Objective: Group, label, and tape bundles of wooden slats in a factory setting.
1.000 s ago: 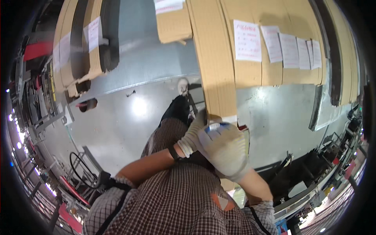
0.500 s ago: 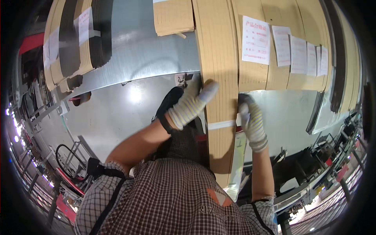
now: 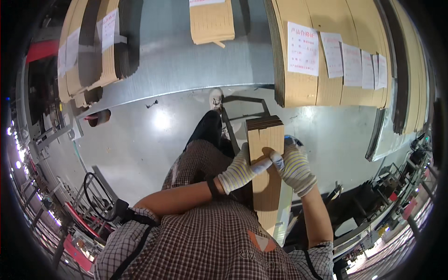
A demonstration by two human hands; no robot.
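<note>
A long stack of tan cardboard strips lies between my hands in front of my body, its dark layered far end raised off the metal table. From the left, my left hand, in a striped knit glove, is closed on the stack with its thumb over the top. My right hand, gloved alike, grips the opposite side. The two thumbs come close together on the top face, and the fingers underneath are hidden. The near end of the stack runs down past my checked apron.
Ahead is a grey metal table with a small cardboard stack on it. Labelled cardboard stacks fill its right side, others its left. A metal frame stands on the floor below. Racks and equipment line both sides.
The long stack has come toward me, off the table and away from the labelled stacks. Both hands have moved nearer my body and drawn together over it. The white band across it no longer shows.
</note>
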